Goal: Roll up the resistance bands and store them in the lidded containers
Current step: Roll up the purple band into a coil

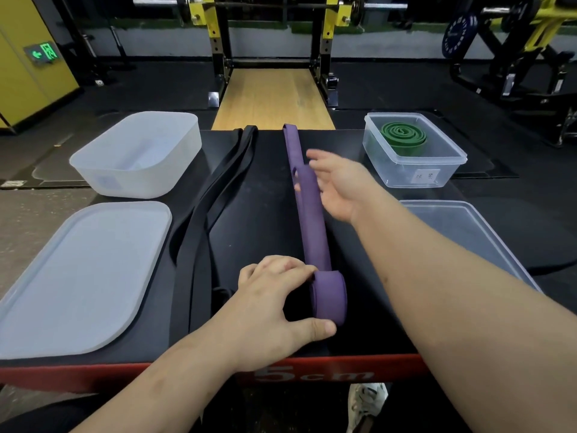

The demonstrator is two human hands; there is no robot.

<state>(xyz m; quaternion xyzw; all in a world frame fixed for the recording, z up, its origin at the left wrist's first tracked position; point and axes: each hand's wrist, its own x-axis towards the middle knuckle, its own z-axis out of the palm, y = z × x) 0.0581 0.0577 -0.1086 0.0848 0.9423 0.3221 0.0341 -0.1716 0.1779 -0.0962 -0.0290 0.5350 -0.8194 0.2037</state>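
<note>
Left hand (pixel 274 295) pinches purple band (pixel 312 220) coil | right hand (pixel 337 182) spread beside strap | rubber looks springy, likely to unwind: grip the coil's sides.

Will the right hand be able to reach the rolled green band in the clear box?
Probably yes. The clear plastic box around the coiled green band stands uncovered, and the open right hand hovers just left of it with nothing between.
</note>
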